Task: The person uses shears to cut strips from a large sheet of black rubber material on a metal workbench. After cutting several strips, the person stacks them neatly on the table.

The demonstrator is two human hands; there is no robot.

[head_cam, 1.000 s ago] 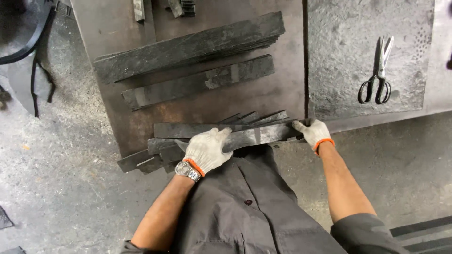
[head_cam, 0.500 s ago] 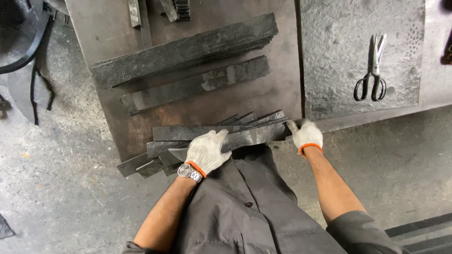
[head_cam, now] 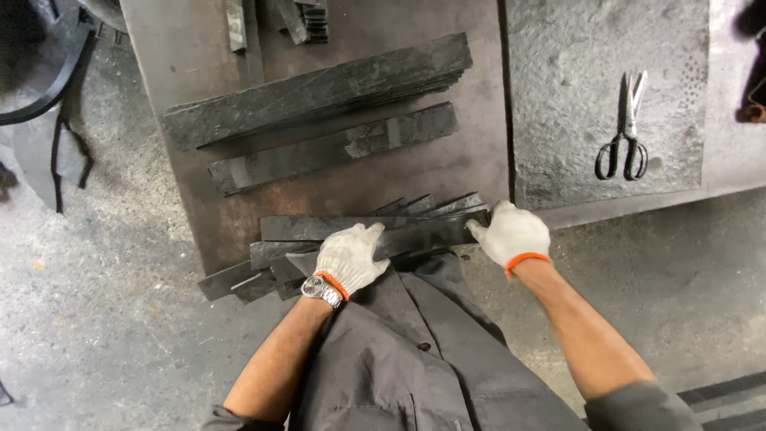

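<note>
At the far left, dark scrap pieces (head_cam: 56, 120) lay on the grey floor (head_cam: 96, 335). On the brown surface (head_cam: 199, 96), a long stack of black strips (head_cam: 319, 92) lay at a slant, with a shorter stack (head_cam: 335, 148) just below it; both looked squared up already. Nearer the person, a fanned bundle of black strips (head_cam: 279, 247) sat at the surface's near edge, its left ends splayed and overhanging. The left hand (head_cam: 349, 257), in a white glove with an orange cuff, pressed flat on top of the bundle, fingers spread and closed on nothing; a wristwatch (head_cam: 321, 291) showed below the cuff. The right hand (head_cam: 511, 234), gloved the same, had its fingers curled against the bundle's right ends, apparently pinching or pushing them. Judging by the uneven ends, this bundle was only partly aligned, and evening it remained. Farther right, black-handled scissors (head_cam: 626, 132) lay untouched on a grey stone-like slab (head_cam: 558, 64).
</note>
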